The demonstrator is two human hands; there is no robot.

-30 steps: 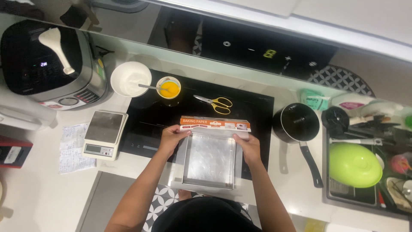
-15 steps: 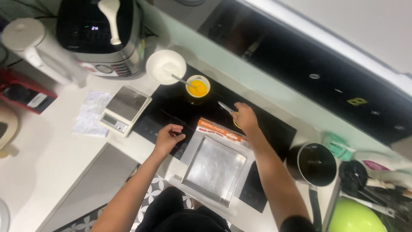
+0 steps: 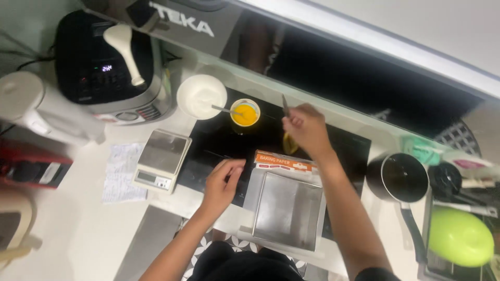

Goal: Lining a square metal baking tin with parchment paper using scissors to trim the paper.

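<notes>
A square metal baking tin [image 3: 288, 211] lies on a flat pack of baking paper [image 3: 284, 162] at the front of the black cooktop [image 3: 219, 140]. My right hand [image 3: 306, 128] is raised above the cooktop and holds scissors [image 3: 287, 127] with yellow handles, blades pointing away. My left hand [image 3: 222, 183] rests open on the cooktop just left of the paper pack, touching nothing else. A small bowl of beaten yellow egg [image 3: 245, 114] with a spoon stands behind, next to a white bowl [image 3: 201, 96].
A kitchen scale [image 3: 161, 160] and a paper note [image 3: 123, 172] lie left of the cooktop. A rice cooker [image 3: 107, 67] and white kettle [image 3: 36, 109] stand at the back left. A black saucepan [image 3: 398, 178] and a green lid [image 3: 460, 237] sit at the right.
My right hand left the tin, reached back to the scissors and lifted them off the cooktop. My left hand moved off the tin to the left. The camera view shifted.
</notes>
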